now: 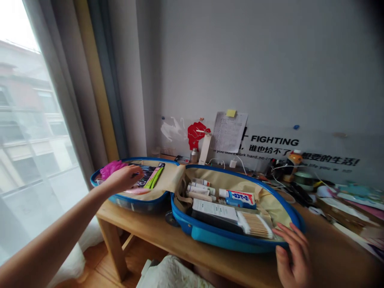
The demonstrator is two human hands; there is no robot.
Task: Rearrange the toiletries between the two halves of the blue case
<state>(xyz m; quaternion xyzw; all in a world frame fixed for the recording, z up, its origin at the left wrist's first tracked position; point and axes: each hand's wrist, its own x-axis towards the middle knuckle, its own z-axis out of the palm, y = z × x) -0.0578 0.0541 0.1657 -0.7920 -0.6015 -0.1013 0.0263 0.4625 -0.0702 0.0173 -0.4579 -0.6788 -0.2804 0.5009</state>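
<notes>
An opened blue suitcase [234,240] lies on the wooden desk, its two halves side by side. Over the left half is my left hand [129,176], fingers curled down at a dark patterned packet [149,175]; what its fingertips grip, if anything, is hidden. A magenta cloth [112,170] and a green packet [154,178] lie beside it. My right hand [292,250] is at the right half's front right rim, fingers apart, holding nothing. That half contains several tubes [200,191], a toothpaste tube [241,197], a white-topped box [214,210] and a pack of cotton swabs [255,225].
Behind the suitcase stand a small bottle [194,155] and a white upright device [205,149]. Cables, an orange-topped bottle [294,162], a green-lidded jar [304,180] and papers crowd the desk's right side. A curtain [87,80] hangs at left.
</notes>
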